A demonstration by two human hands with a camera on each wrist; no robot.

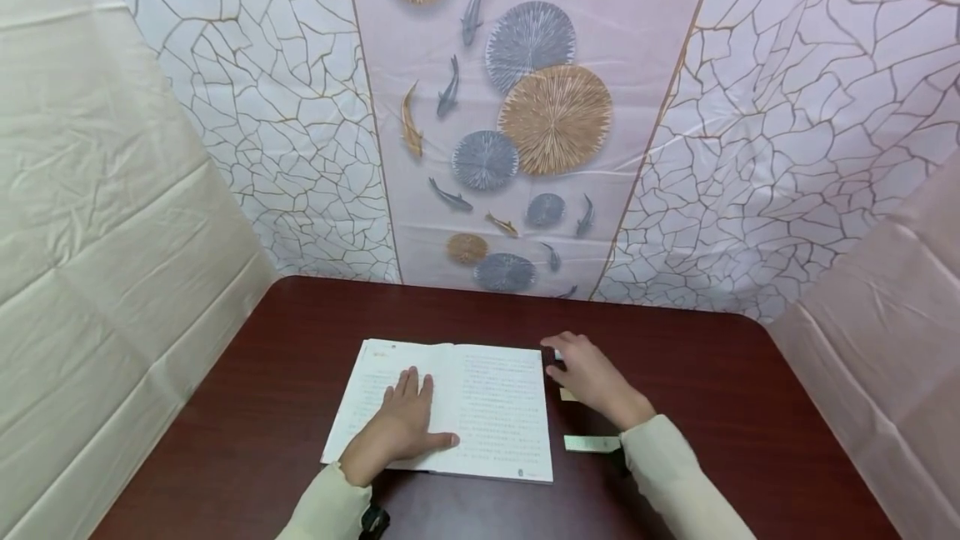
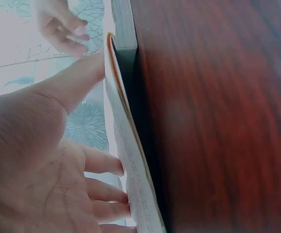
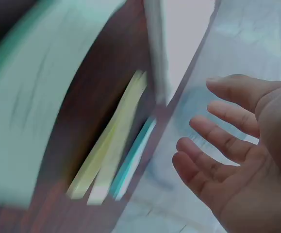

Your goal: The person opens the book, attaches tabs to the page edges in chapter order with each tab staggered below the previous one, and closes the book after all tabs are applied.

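Note:
An open book [image 1: 498,415] with printed pages lies on the table. My left hand [image 1: 405,423] rests on its left page with fingers spread, the thumb reaching across the fold; the left wrist view shows the fingertips [image 2: 113,166] against the paper. Over the table just right of the book is my right hand [image 1: 592,373], empty, its fingers [image 3: 223,141] loosely bent. Below it lie narrow paper strips: a blue-green one [image 3: 133,160] at the back, a yellow one [image 3: 106,145] in the middle, and a pale green one [image 1: 591,444] nearest me, partly covered by my right wrist.
The dark red-brown table [image 1: 247,440] extends around the book on all sides. Patterned cloth [image 1: 517,215] hangs behind its far edge, and plain pale cloth [image 1: 112,273] stands along the left side. Dark wrist bands [image 1: 373,519] sit at the sleeve cuffs.

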